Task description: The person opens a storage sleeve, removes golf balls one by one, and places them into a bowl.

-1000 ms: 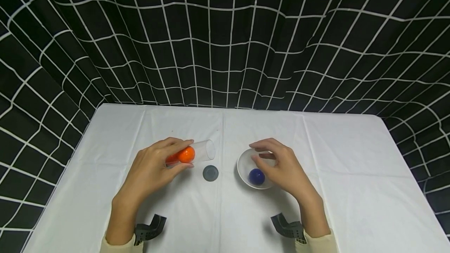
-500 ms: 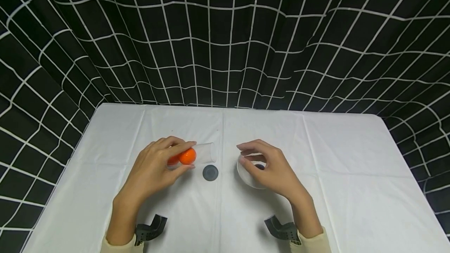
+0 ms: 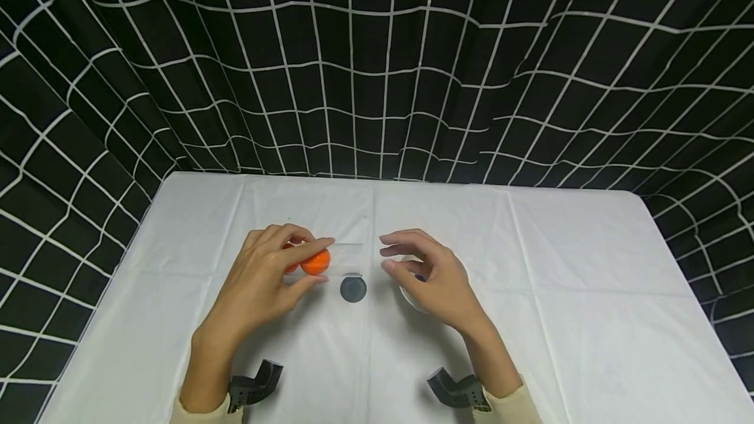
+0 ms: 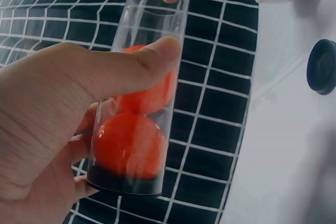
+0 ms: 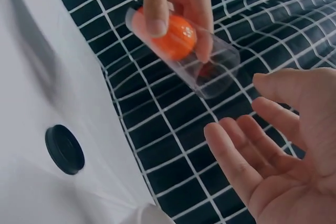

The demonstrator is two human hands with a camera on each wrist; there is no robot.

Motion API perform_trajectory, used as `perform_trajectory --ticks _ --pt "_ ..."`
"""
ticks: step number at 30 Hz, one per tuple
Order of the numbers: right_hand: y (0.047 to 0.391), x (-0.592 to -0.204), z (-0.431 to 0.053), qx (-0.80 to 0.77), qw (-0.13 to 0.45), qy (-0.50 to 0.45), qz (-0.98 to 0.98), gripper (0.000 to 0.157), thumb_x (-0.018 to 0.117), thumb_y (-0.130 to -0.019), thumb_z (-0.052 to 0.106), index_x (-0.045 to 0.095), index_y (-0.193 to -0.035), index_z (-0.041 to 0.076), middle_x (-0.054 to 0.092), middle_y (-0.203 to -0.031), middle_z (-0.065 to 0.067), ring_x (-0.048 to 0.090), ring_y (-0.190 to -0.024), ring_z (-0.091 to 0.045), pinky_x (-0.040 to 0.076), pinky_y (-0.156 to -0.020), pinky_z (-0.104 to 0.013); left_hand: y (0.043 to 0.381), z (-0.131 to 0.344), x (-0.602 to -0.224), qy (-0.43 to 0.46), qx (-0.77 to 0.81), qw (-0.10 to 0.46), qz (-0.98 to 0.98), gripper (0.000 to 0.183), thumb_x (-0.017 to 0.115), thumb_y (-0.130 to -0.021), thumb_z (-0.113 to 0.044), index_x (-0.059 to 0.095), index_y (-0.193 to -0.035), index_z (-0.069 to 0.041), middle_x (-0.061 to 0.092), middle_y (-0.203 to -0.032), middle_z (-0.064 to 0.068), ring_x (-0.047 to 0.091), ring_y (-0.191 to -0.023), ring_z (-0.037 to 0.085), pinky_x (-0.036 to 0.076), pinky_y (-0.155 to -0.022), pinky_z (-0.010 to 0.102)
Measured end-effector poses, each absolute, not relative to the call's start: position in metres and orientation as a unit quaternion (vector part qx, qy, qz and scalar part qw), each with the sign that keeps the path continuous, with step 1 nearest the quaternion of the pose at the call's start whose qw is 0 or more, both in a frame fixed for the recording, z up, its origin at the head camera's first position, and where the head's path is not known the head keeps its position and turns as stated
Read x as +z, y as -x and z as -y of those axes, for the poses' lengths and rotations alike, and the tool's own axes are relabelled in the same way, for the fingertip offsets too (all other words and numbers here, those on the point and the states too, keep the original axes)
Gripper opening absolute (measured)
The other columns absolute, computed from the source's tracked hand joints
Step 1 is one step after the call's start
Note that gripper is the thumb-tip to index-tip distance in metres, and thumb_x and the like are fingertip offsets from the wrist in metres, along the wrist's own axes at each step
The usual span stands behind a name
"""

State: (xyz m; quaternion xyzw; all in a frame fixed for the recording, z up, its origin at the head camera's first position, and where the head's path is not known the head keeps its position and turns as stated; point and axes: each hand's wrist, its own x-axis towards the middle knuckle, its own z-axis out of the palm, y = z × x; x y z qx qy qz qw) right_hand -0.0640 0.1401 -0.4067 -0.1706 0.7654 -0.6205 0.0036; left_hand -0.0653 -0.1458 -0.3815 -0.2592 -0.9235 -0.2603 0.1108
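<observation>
My left hand [image 3: 262, 273] grips a clear tube [image 3: 347, 259] lying roughly sideways above the table, its uncapped end toward the right hand. Two orange balls [image 4: 128, 145] sit inside it, stacked against the dark base [image 4: 126, 182] in the left wrist view. My right hand [image 3: 432, 280], fingers loosely bent and holding nothing, hovers just right of the tube's mouth, apart from it. Beneath that hand is a white bowl [image 3: 412, 301], mostly hidden, with a bit of a blue ball [image 3: 419, 277] showing. A dark round cap [image 3: 353, 290] lies on the table below the tube's mouth.
A white cloth [image 3: 589, 280] covers the table. Black curtains with a white grid [image 3: 365, 84] stand behind it and along both sides. Each wrist wears a dark strapped mount [image 3: 256, 385].
My right hand has moved left from over the bowl toward the tube, covering most of the blue ball. The tube has turned slightly, so its mouth now shows nearly edge-on.
</observation>
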Motion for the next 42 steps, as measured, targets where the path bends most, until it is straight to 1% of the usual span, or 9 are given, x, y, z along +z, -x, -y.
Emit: perform_trajectory --ticks 3,7,15,21,27,32,35,38,42 --pt "0.064 -0.408 -0.135 -0.636 0.014 0.173 -0.752 0.035 0.076 -0.095 0.002 0.070 -0.130 0.005 0.070 -0.129 -0.013 0.073 -0.119 -0.017 0.062 -0.098 -0.030 0.065 0.145 -0.380 0.261 -0.257 0.113 0.924 0.050 0.088 -0.087 -0.034 0.074 -0.135 -0.032 0.070 -0.118 -0.002 0.062 -0.117 0.024 0.042 -0.108 0.048" --pt "0.064 -0.410 -0.130 -0.657 0.025 0.189 -0.729 0.037 0.075 -0.094 -0.003 0.068 -0.131 -0.001 0.068 -0.131 -0.020 0.071 -0.121 -0.020 0.061 -0.100 -0.032 0.065 0.145 -0.380 0.265 -0.251 0.118 0.923 0.051 0.088 -0.087 -0.037 0.073 -0.136 -0.032 0.070 -0.118 -0.002 0.062 -0.115 0.023 0.043 -0.107 0.047" --pt "0.064 -0.412 -0.122 -0.674 0.029 0.194 -0.712 0.041 0.074 -0.093 -0.005 0.064 -0.133 -0.008 0.065 -0.132 -0.025 0.069 -0.122 -0.016 0.061 -0.099 -0.033 0.063 0.144 -0.378 0.279 -0.238 0.149 0.918 0.050 0.090 -0.085 -0.037 0.075 -0.132 -0.032 0.069 -0.116 -0.001 0.061 -0.108 0.024 0.042 -0.104 0.045" --pt "0.064 -0.414 -0.120 -0.679 0.038 0.191 -0.708 0.040 0.074 -0.094 -0.004 0.064 -0.133 -0.005 0.066 -0.132 -0.024 0.071 -0.119 -0.017 0.062 -0.098 -0.033 0.060 0.143 -0.374 0.277 -0.226 0.171 0.918 0.050 0.093 -0.082 -0.031 0.077 -0.129 -0.031 0.069 -0.116 0.000 0.062 -0.109 0.025 0.042 -0.103 0.045" --pt "0.063 -0.414 -0.118 -0.681 0.052 0.182 -0.707 0.041 0.074 -0.095 -0.001 0.064 -0.135 -0.002 0.067 -0.133 -0.024 0.073 -0.119 -0.025 0.062 -0.099 -0.033 0.060 0.142 -0.373 0.278 -0.222 0.183 0.917 0.049 0.094 -0.081 -0.028 0.078 -0.127 -0.030 0.069 -0.116 0.002 0.062 -0.109 0.026 0.042 -0.102 0.045" --pt "0.064 -0.416 -0.117 -0.681 0.054 0.173 -0.710 0.041 0.074 -0.095 0.000 0.065 -0.135 -0.001 0.066 -0.135 -0.024 0.071 -0.121 -0.016 0.060 -0.101 -0.031 0.061 0.142 -0.373 0.281 -0.218 0.193 0.914 0.046 0.093 -0.082 -0.031 0.079 -0.125 -0.030 0.070 -0.115 0.003 0.063 -0.111 0.028 0.043 -0.103 0.046" --pt "0.064 -0.417 -0.117 -0.677 0.051 0.168 -0.714 0.041 0.075 -0.095 0.001 0.065 -0.135 0.000 0.069 -0.134 -0.022 0.071 -0.120 -0.012 0.061 -0.098 -0.027 0.061 0.142 -0.373 0.284 -0.213 0.198 0.914 0.047 0.092 -0.082 -0.031 0.078 -0.126 -0.030 0.070 -0.116 0.002 0.064 -0.112 0.029 0.043 -0.102 0.046" --pt "0.064 -0.417 -0.117 -0.679 0.053 0.161 -0.715 0.041 0.076 -0.095 0.003 0.067 -0.135 0.004 0.070 -0.132 -0.019 0.071 -0.117 -0.011 0.061 -0.095 -0.024 0.060 0.142 -0.372 0.285 -0.213 0.202 0.912 0.047 0.092 -0.082 -0.032 0.078 -0.127 -0.031 0.070 -0.116 0.002 0.064 -0.111 0.028 0.043 -0.102 0.046" --pt "0.063 -0.415 -0.117 -0.691 0.062 0.151 -0.705 0.040 0.076 -0.095 0.003 0.068 -0.134 0.007 0.071 -0.130 -0.017 0.072 -0.113 -0.012 0.062 -0.094 -0.025 0.060 0.142 -0.371 0.283 -0.214 0.202 0.913 0.047 0.092 -0.082 -0.035 0.078 -0.127 -0.031 0.071 -0.117 0.002 0.064 -0.111 0.028 0.043 -0.101 0.046"
